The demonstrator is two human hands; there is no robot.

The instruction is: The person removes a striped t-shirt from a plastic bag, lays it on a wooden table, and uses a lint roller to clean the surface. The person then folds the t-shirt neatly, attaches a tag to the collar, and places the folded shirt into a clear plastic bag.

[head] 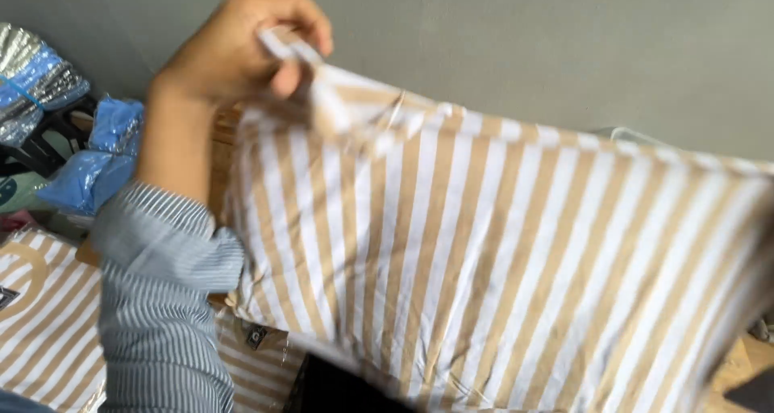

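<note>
Head view: the left hand [242, 46] is raised before the grey wall [564, 50], its fingers pinched tight on the top corner of a tan-and-white striped cloth [484, 252], which hangs spread out below and to the right of that hand. The right hand is out of sight, so its grip cannot be told. Beneath the cloth's lower left edge lie packaged striped cloths [40, 316]; left of the cloth sit blue and silver plastic bags [97, 155].

blue foil packages [97, 159] left, striped packs [40, 316] below
</note>
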